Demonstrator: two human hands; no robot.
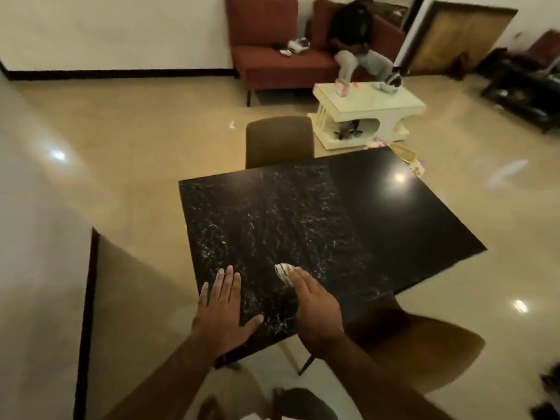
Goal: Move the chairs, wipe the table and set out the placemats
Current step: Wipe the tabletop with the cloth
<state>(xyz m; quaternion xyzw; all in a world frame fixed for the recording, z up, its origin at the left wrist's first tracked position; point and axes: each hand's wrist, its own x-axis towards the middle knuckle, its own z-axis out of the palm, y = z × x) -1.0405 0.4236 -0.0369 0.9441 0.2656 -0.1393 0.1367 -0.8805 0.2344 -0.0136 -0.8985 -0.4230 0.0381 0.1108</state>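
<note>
Cloth: small, pale, bunched, lying on the near part of the black worktop, mostly under the fingertips of the right hand.

Right hand is pressing down on it with straight, flat fingers and is not gripping. This probably spreads the pressure for a sliding wipe.

Left hand is lying palm-down near the worktop's near-left corner, fingers spread, holding nothing. It looks to be bracing the person as they lean in.

Whitish smears are showing across the left and middle of the worktop, while the far-right part is showing only plain gloss. The wiping looks partly done.

One brown chair is standing at the far edge and another off the near-right corner, both drawn back from the worktop, probably to give room for the reach.

No placemats are clearly visible.

Beyond, a seated person is occupying a red sofa.
</note>
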